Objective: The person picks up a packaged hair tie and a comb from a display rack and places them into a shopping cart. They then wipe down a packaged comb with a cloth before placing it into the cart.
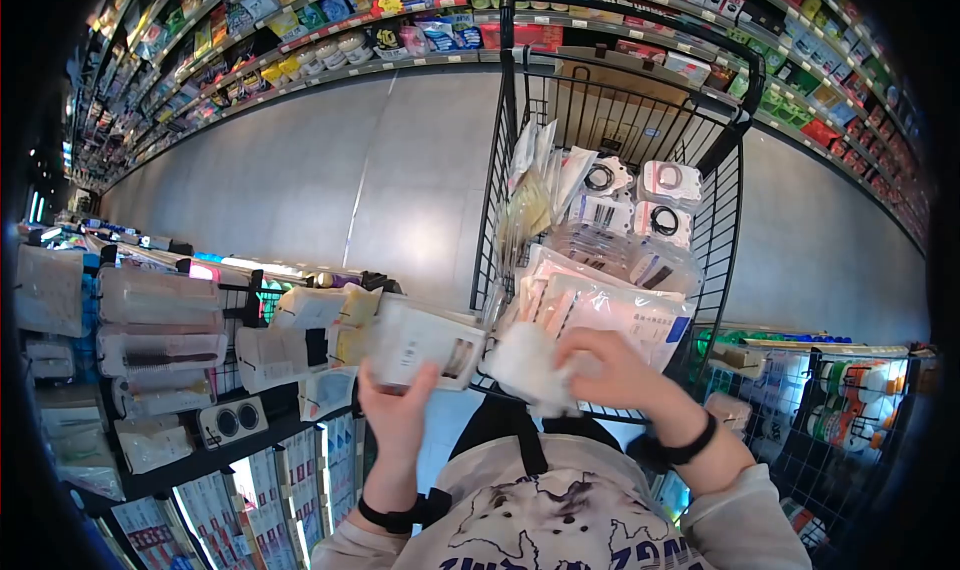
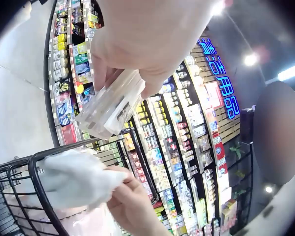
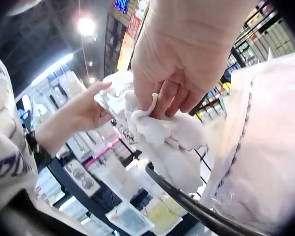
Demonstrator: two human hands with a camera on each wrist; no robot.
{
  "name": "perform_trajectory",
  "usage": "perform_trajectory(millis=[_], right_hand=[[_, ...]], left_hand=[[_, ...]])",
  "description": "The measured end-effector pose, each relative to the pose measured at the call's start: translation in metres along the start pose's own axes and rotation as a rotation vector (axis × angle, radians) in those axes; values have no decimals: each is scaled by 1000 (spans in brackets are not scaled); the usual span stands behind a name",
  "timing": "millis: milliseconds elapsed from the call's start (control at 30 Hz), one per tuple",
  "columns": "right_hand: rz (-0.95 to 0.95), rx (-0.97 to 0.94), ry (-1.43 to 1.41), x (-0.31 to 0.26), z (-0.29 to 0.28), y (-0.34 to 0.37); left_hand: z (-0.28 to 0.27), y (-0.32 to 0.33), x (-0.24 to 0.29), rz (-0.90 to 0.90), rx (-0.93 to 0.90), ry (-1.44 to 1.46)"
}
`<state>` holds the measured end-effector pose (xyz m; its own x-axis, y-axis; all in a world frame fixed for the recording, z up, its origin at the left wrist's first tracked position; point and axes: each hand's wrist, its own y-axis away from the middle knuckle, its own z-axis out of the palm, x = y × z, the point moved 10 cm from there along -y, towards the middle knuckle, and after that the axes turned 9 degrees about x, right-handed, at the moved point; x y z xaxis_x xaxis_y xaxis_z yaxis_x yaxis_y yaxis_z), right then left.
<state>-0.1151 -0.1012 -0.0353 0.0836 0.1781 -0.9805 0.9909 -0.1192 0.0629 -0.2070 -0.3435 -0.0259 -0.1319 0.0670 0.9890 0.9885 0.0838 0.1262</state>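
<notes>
My left hand (image 1: 397, 410) grips a clear plastic box (image 1: 418, 348) with a white label, held left of the cart; in the left wrist view the box (image 2: 113, 105) is pinched between thumb and fingers. My right hand (image 1: 615, 370) pinches a crumpled white cloth (image 1: 532, 368) over the cart's near edge. In the right wrist view, the fingers of the right hand (image 3: 179, 73) press into the folds of the cloth (image 3: 167, 147), which hangs beside the black rim. The cloth and the box are close together in the head view.
The black wire cart (image 1: 735, 160) holds clear boxes, flat packets (image 1: 630, 320) and bagged items. Racks with hanging packages (image 1: 160, 320) stand at the left, and a wire rack (image 1: 850, 400) at the right. Stocked shelves (image 1: 330, 30) line the far side beyond the grey floor (image 1: 300, 170).
</notes>
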Motion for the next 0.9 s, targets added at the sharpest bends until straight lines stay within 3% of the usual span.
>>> perform_trajectory(millis=[67, 167, 267, 300, 467, 533, 600, 667, 733, 833, 900], right_hand=[[22, 104, 29, -18, -51, 27], [103, 297, 74, -17, -108, 70], [182, 359, 278, -4, -123, 83], [298, 316, 335, 14, -118, 85], [325, 290, 634, 40, -95, 87], [42, 428, 618, 15, -87, 78], [-3, 387, 598, 10, -75, 61], [-105, 230, 910, 8, -51, 41], [-160, 241, 991, 10, -35, 18], [-360, 107, 885, 2, 12, -25], [-414, 85, 880, 17, 37, -55]], left_hand=[[15, 13, -17, 38, -25, -18], [26, 23, -37, 201, 5, -272], [41, 26, -56, 362, -26, -457], [47, 27, -55, 387, -25, -557], [58, 29, -58, 436, -14, -730], [56, 31, -59, 422, -14, -719], [37, 29, -65, 326, 26, -464], [32, 29, -68, 292, 3, -393], [29, 32, -57, 227, 24, -258], [29, 37, -44, 281, 93, -296], [29, 37, -55, 281, 48, -407]])
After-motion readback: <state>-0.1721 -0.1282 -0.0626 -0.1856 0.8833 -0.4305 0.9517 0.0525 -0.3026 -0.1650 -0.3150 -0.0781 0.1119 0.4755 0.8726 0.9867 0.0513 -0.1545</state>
